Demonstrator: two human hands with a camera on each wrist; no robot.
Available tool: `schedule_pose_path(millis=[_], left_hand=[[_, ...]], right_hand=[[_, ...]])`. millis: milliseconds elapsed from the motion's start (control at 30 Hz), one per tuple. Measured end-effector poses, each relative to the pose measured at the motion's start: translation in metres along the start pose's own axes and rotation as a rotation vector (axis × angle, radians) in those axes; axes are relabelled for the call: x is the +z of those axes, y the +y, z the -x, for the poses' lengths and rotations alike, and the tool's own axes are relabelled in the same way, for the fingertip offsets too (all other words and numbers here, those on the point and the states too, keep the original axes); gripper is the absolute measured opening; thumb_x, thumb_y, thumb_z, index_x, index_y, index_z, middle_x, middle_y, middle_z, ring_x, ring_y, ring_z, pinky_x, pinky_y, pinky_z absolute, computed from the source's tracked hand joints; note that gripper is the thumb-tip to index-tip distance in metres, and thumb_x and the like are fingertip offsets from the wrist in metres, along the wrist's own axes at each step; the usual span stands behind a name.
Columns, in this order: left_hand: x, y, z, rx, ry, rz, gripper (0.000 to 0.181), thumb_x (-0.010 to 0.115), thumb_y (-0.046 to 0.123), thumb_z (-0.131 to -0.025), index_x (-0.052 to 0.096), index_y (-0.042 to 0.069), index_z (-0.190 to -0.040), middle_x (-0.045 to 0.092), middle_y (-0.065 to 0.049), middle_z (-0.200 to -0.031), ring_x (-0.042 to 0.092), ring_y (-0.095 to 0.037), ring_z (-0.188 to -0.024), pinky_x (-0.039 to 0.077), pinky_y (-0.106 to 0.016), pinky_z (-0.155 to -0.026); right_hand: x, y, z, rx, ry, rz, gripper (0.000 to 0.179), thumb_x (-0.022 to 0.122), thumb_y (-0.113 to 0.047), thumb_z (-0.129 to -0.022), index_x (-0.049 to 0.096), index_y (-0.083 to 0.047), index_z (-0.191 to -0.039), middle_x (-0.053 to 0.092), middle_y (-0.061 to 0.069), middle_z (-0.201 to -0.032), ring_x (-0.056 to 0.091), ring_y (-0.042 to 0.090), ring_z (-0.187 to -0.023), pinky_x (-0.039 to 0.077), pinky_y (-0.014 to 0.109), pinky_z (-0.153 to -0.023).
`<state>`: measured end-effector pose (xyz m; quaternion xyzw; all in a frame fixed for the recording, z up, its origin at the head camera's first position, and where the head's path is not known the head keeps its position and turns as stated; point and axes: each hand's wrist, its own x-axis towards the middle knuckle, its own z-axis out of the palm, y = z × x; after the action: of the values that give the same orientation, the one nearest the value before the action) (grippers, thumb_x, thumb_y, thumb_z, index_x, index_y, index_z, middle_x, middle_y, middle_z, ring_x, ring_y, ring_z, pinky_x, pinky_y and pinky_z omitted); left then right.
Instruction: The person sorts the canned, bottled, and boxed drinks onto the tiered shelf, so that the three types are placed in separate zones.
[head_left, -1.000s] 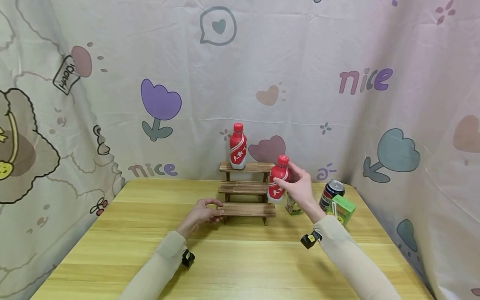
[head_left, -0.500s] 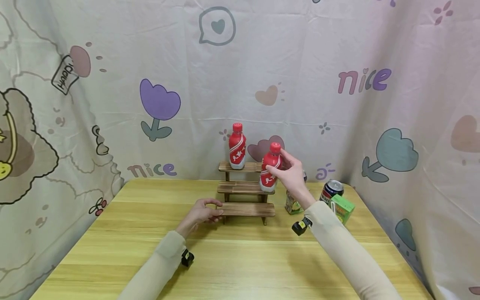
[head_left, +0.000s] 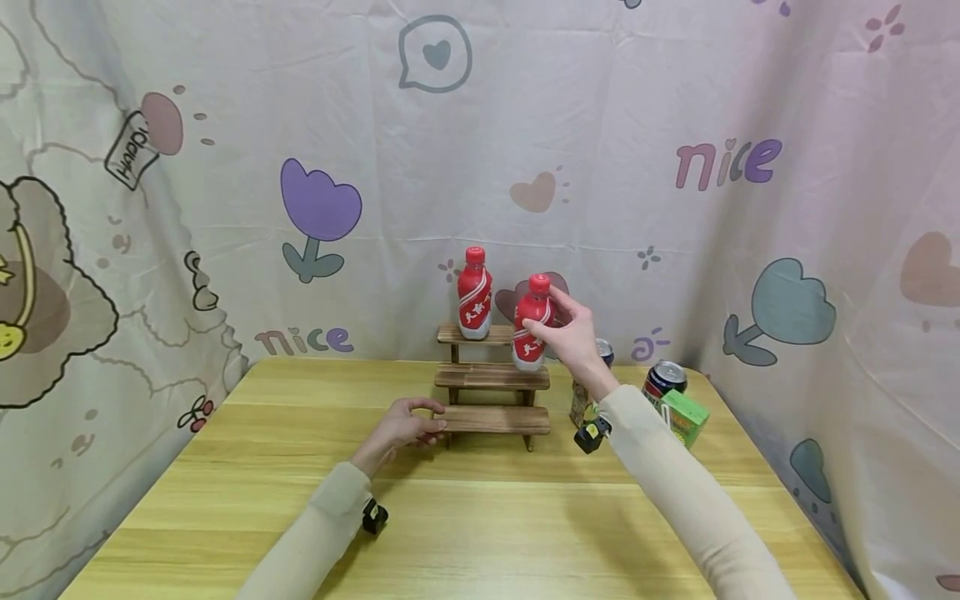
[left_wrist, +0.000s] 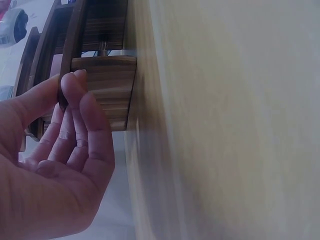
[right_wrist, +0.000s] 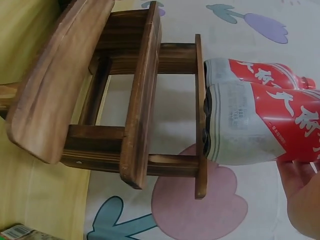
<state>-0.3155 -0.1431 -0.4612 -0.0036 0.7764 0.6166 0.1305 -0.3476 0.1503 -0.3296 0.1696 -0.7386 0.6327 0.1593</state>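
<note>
Red bottle (head_left: 528, 350) pinched in right fingers (head_left: 566, 302), wooden stand (head_left: 495, 376) in left fingers (head_left: 422, 404). Could, if overswung, topple second bottle (head_left: 475, 296) leftward of right fingers.

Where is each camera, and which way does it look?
Head: on the head, looking forward and down at the wooden stand; left hand, right hand, sleeves show.
Left wrist: on that wrist, facing the stand's edge; left hand shows.
Right wrist: on that wrist, facing the stand, held bottle and other bottle; part of the right hand shows.
Shared: head and right wrist show both bottles.
</note>
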Motion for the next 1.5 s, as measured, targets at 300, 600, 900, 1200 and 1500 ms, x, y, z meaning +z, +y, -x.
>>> schedule_pose_path(millis=[300,600,900,1200,1500], left_hand=[[0.0,-0.001,-0.001,-0.003,0.006,-0.002,0.03,0.073,0.01,-0.087,0.065,0.004,-0.116,0.074,-0.01,-0.081,0.063,-0.015,-0.06,0.053,-0.032,-0.059],[0.0,-0.001,-0.002,0.003,0.009,0.0,0.029,0.074,0.01,-0.087,0.066,0.006,-0.115,0.074,-0.01,-0.079,0.063,-0.015,-0.059,0.052,-0.03,-0.056],[0.0,-0.001,-0.002,0.009,0.012,-0.001,0.029,0.073,0.009,-0.087,0.066,0.005,-0.114,0.074,-0.012,-0.08,0.062,-0.014,-0.058,0.05,-0.027,-0.053],[0.001,-0.002,-0.001,0.005,0.013,0.007,0.028,0.073,0.009,-0.087,0.066,0.006,-0.114,0.074,-0.01,-0.08,0.062,-0.014,-0.058,0.05,-0.027,-0.053],[0.002,-0.002,-0.002,0.002,0.018,0.011,0.028,0.073,0.008,-0.087,0.066,0.006,-0.114,0.074,-0.009,-0.079,0.061,-0.013,-0.057,0.049,-0.028,-0.054]], right_hand=[[0.005,-0.002,-0.02,-0.025,-0.003,-0.003,0.069,0.078,-0.014,-0.084,0.048,-0.013,-0.146,0.061,0.014,-0.132,0.06,0.022,-0.113,0.053,0.034,-0.092],[0.01,-0.003,-0.034,-0.039,-0.013,-0.012,0.068,0.077,-0.016,-0.085,0.048,-0.018,-0.146,0.061,0.012,-0.133,0.06,0.021,-0.115,0.052,0.039,-0.096],[0.021,0.008,-0.046,-0.031,0.015,-0.024,0.068,0.077,-0.012,-0.084,0.049,-0.015,-0.145,0.059,0.013,-0.133,0.06,0.025,-0.116,0.05,0.043,-0.098],[0.027,0.01,-0.055,0.0,-0.003,-0.008,0.073,0.077,-0.01,-0.084,0.043,-0.011,-0.148,0.058,0.016,-0.137,0.06,0.029,-0.118,0.05,0.043,-0.1],[0.029,0.01,-0.061,0.019,-0.008,0.035,0.076,0.077,-0.014,-0.085,0.038,-0.011,-0.151,0.054,0.013,-0.143,0.057,0.027,-0.125,0.047,0.042,-0.104]])
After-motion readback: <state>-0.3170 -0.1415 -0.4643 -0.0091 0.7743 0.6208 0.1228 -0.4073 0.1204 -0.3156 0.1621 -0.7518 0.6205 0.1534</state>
